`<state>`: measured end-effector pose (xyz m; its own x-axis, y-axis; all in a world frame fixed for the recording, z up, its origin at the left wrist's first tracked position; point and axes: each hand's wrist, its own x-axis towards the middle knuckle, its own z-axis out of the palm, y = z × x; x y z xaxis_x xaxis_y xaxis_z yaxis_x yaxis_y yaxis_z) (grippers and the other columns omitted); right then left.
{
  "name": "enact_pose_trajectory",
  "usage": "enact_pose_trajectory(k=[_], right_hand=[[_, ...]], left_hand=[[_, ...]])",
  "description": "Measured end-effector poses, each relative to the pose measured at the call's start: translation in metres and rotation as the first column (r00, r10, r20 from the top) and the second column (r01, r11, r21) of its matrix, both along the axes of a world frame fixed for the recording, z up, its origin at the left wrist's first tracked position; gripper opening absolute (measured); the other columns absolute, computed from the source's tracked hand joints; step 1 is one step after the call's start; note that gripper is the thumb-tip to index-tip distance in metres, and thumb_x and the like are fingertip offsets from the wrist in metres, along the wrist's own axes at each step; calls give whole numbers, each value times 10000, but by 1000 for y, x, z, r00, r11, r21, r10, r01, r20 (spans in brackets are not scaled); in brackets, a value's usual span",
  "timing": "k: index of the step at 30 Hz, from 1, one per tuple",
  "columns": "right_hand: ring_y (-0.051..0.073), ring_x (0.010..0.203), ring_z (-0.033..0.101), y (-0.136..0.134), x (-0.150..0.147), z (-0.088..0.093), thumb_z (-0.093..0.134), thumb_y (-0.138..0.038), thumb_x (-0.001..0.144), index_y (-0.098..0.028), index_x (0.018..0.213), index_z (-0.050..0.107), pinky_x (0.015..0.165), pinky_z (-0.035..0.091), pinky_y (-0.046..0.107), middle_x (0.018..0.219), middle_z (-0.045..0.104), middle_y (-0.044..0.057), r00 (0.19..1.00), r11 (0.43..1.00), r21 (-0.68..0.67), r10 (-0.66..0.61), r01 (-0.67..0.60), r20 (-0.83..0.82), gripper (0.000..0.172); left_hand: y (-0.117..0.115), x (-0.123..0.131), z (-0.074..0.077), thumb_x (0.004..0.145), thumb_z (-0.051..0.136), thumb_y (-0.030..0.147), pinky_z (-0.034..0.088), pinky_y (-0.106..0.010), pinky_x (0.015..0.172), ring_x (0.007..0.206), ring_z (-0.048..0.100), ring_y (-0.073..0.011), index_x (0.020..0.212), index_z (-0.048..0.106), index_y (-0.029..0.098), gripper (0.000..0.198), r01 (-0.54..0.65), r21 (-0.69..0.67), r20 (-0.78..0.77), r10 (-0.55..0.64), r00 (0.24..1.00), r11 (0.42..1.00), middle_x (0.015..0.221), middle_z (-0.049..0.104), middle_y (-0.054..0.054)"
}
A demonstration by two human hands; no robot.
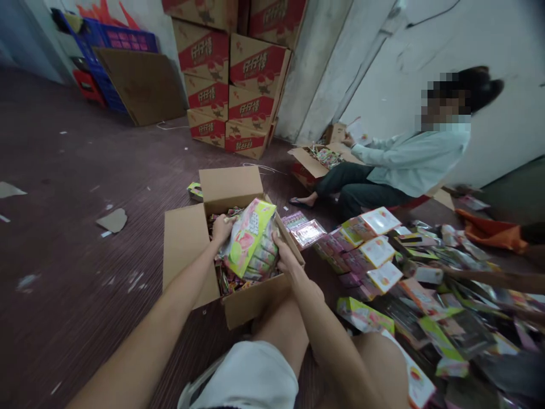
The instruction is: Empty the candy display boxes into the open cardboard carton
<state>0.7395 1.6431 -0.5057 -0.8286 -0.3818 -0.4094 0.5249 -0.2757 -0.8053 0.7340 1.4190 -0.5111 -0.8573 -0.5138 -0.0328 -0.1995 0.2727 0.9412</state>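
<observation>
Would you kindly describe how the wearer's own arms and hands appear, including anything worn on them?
Both forearms are bare, with no sleeves reaching into view. The left hand and right hand wear no gloves, and no watch, bracelet or ring is visible on either. The only clothing visible is light-coloured shorts at the bottom edge.

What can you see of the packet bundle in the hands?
The packet bundle is a stack of glossy plastic snack packets. The top one is lime green and pink with a fruit picture. It is tilted over the open cardboard box, which holds more packets. The left hand grips its left edge and the right hand its right.
</observation>
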Motion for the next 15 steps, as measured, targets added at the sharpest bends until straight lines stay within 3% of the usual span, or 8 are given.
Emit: enact_pose_trajectory(k=[4,6,8,10,15], right_hand=[[289,988,689,-6,-1,-10,771,-515,728,-169,959,691,943,552,460,843,743,80,995,993,111,40,-30,-92,424],[291,1023,679,-8,-4,-8,785,-520,705,-168,956,688,965,538,460,860,745,75,984,996,89,46,-31,-172,443],[276,1064,667,-8,-11,-3,759,-489,741,-180,1012,675,994,521,453,905,750,62,976,999,15,43,-40,-212,420],[255,1074,666,-4,-19,1,656,-467,839,-198,1077,655,1007,513,453,928,753,51,989,995,-70,56,-66,-139,359],[217,1052,674,3,-37,4,382,-439,994,-194,1105,649,1018,502,416,941,753,46,991,974,-186,127,-131,-32,379]], left_hand=[[-16,-10,-17,822,669,310,308,-304,713,947,557,-261,698,442,203,280,-123,-66,40,126,991,990,837,635,-108],[-18,-19,-19,824,671,304,301,-302,698,926,550,-261,670,436,205,297,-137,-34,56,139,989,990,761,610,-84],[-18,-29,-16,816,680,306,309,-296,666,846,553,-250,622,452,200,317,-112,50,86,107,991,993,642,565,-56],[-16,-37,-12,820,678,352,331,-288,615,710,549,-224,600,491,188,332,-52,184,121,30,992,982,558,543,-39],[-10,-44,-1,857,645,381,419,-277,552,545,559,-175,730,605,152,266,49,487,107,-116,987,872,636,664,-48]])
